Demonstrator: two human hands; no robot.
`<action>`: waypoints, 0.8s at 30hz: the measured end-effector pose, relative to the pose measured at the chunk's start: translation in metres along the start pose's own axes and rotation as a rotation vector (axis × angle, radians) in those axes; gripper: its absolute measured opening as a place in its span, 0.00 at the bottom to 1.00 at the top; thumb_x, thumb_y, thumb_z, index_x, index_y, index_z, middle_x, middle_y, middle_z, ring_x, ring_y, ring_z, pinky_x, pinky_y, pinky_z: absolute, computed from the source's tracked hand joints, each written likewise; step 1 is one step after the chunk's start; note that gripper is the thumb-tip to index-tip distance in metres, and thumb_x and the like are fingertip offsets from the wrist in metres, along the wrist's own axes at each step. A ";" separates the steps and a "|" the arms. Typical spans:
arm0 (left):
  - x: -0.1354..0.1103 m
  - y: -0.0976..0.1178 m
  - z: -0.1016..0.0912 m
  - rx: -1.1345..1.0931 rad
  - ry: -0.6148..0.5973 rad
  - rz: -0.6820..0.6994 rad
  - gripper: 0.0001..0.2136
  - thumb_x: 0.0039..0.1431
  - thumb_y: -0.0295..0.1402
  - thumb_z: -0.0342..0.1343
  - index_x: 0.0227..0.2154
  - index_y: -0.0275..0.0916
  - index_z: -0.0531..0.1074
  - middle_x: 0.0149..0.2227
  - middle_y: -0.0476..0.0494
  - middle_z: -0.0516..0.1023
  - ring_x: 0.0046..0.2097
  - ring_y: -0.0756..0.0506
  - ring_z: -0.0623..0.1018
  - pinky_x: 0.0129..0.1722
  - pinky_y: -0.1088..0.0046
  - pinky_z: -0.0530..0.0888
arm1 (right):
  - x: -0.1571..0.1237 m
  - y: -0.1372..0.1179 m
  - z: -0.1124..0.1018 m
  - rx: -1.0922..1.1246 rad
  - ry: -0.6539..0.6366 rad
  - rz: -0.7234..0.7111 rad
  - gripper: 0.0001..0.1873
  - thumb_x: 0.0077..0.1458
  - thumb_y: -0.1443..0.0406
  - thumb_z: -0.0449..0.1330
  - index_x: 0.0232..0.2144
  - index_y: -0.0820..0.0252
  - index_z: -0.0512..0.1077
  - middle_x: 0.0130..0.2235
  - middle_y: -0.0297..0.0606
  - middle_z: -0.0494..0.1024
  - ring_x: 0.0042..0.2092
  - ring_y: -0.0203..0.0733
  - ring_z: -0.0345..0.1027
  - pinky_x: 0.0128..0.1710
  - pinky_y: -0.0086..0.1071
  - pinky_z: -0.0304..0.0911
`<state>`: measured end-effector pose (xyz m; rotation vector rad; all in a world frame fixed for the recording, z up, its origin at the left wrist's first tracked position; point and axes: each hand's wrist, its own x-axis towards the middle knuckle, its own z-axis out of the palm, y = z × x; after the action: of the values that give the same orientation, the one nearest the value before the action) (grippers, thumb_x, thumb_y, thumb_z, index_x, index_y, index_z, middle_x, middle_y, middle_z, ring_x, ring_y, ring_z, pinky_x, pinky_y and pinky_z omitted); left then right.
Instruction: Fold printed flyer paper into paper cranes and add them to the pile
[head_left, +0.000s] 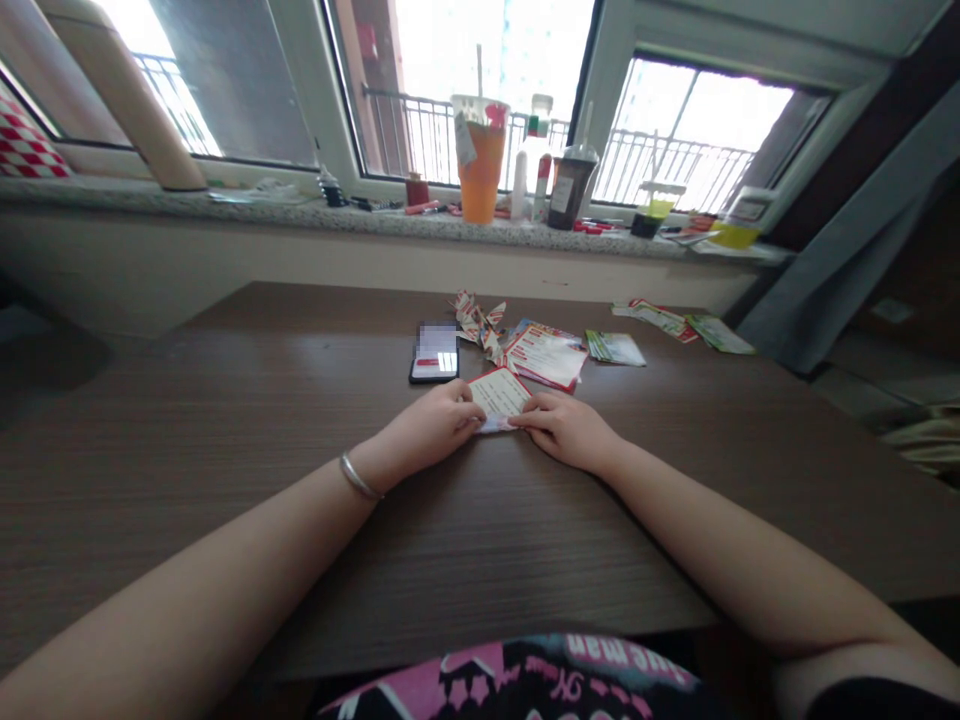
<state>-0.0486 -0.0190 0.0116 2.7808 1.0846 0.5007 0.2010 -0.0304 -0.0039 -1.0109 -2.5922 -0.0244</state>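
A small printed paper leaflet [499, 398] with a red border lies partly folded on the brown wood-grain table [300, 400]. My left hand [427, 428] holds its left side with the fingertips, and a metal bangle [358, 477] circles that wrist. My right hand [566, 430] grips the opposite side, fingers pressed along the paper's lower right edge. The hands nearly meet, hiding part of the leaflet. Beyond them lie a black smartphone [435, 352], a heap of folded paper origami cranes [476, 323] and a red-and-white flyer [546, 357].
Further flyers [654, 320] and a small stack of cards [615, 348] lie at the table's far right. Behind the table, a stone windowsill [375, 222] holds an orange drink cup [480, 165], bottles and a dark cup. A grey curtain hangs at right.
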 end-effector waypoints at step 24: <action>-0.004 0.017 -0.006 0.265 -0.159 -0.043 0.14 0.63 0.35 0.47 0.41 0.39 0.78 0.39 0.38 0.74 0.40 0.42 0.75 0.41 0.66 0.72 | -0.002 0.004 0.004 0.003 0.007 -0.001 0.16 0.61 0.67 0.53 0.48 0.53 0.76 0.43 0.43 0.75 0.44 0.43 0.67 0.45 0.37 0.65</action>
<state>-0.0424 -0.0341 0.0206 2.9488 1.2526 0.1350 0.2038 -0.0283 -0.0087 -1.0071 -2.5854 -0.0243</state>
